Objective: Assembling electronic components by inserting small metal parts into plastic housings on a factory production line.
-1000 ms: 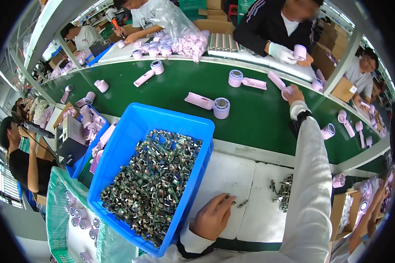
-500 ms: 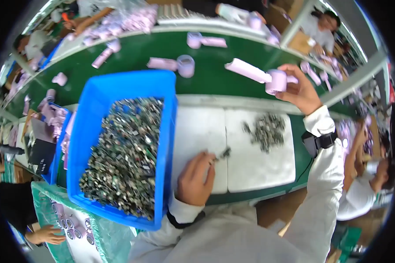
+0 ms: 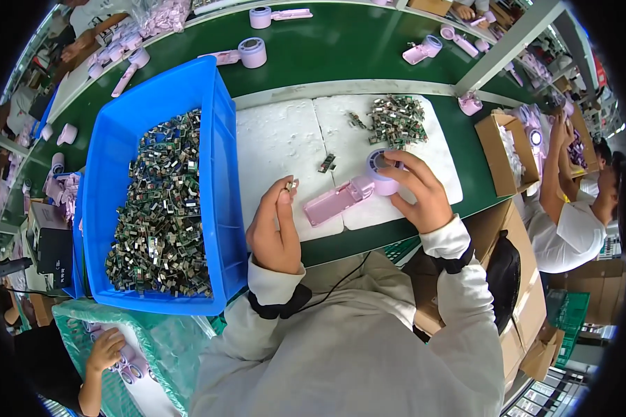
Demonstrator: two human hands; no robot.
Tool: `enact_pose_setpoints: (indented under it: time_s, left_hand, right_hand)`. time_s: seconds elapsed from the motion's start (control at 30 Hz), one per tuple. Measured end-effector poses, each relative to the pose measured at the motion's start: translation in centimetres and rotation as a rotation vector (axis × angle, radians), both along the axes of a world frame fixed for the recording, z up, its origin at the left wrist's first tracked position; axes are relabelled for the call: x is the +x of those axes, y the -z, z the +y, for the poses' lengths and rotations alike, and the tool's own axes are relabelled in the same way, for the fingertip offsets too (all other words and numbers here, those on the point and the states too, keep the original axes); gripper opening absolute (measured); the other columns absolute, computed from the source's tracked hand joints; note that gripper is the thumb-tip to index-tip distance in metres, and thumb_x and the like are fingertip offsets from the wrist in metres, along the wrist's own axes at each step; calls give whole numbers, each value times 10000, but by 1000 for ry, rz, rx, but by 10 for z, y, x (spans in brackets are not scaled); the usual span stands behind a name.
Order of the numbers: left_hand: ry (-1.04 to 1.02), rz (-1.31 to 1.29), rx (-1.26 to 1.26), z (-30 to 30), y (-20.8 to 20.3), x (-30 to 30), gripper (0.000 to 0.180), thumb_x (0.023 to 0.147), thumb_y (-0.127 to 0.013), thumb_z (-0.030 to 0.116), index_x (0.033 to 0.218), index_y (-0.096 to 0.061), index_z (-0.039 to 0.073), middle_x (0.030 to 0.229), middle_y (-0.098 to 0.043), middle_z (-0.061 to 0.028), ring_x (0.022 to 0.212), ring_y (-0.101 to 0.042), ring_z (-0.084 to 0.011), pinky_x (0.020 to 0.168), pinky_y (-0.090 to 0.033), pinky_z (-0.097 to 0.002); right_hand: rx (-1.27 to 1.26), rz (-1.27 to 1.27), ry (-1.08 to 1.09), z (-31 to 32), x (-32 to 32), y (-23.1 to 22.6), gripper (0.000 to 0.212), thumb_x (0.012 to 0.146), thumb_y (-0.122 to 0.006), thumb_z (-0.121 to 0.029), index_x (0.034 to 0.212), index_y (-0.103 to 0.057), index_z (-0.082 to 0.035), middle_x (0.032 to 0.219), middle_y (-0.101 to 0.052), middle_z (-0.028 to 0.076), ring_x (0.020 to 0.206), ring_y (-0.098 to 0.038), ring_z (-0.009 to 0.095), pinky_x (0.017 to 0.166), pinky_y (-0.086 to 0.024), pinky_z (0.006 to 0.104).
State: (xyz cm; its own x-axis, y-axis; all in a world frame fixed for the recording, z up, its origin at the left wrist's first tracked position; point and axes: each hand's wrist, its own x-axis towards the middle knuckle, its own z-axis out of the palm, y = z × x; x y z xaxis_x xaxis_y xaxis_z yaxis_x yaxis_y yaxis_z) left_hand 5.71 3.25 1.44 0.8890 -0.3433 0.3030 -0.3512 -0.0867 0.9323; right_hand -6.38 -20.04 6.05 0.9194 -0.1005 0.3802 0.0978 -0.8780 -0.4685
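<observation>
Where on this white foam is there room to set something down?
The white foam is bare at its far left, between the blue bin, left hand and loose boards; a narrower patch lies between the circuit-board pile and right hand. Crowded: the pile itself and the near side, where that hand holds a pink housing.

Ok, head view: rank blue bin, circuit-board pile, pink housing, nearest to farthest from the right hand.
1. Pink housing, round end in the right hand.
2. Circuit-board pile, beyond it on the white slab.
3. Blue bin, off to the left.
</observation>
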Motion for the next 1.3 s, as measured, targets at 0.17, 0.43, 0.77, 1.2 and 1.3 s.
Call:
enact_pose_setpoints:
  time_s: [0.17,0.43,0.77,1.2,1.3]
  left_hand:
    - [-109,-236,-13,4,18,11,240,1045,-503,89,1206,-632,-32,1082,-688,-163,968,-675,-262,873,-522,-323]
    - [40,291,-347,2,-2,-13,261,1050,-519,113,1248,-609,-31,1091,-663,-118,952,-644,-185,891,-544,-331]
    - [305,676,-440,-7,-19,-57,296,1035,-534,91,1303,-556,-34,1062,-657,-129,1011,-651,-185,884,-579,-392]
    - [617,496,-166,-5,12,-59,322,954,-625,-42,1270,-560,-32,1105,-642,-86,978,-658,-139,901,-540,-291]
    - [621,516,-199,-6,16,-62,334,953,-635,-30,1278,-562,-31,1117,-638,-82,1000,-652,-137,906,-540,-291]
  right_hand:
    - [178,75,-64,-1,-14,-16,429,707,-796,38,1105,-678,-68,1320,-598,145,1242,-573,345,1015,-493,394]
    - [109,78,71,25,-9,-32,319,746,-778,-5,1049,-693,-63,1025,-676,103,891,-695,271,772,-565,358]
    - [168,195,-175,11,-4,10,253,818,-696,-57,1068,-698,-94,883,-686,110,783,-693,293,692,-558,387]
    - [210,84,-271,12,0,18,203,812,-751,-42,1012,-742,-73,793,-641,90,640,-620,230,580,-489,341]
    - [366,122,-204,16,-3,16,191,806,-769,-52,995,-742,-64,751,-621,81,590,-575,198,551,-455,309]
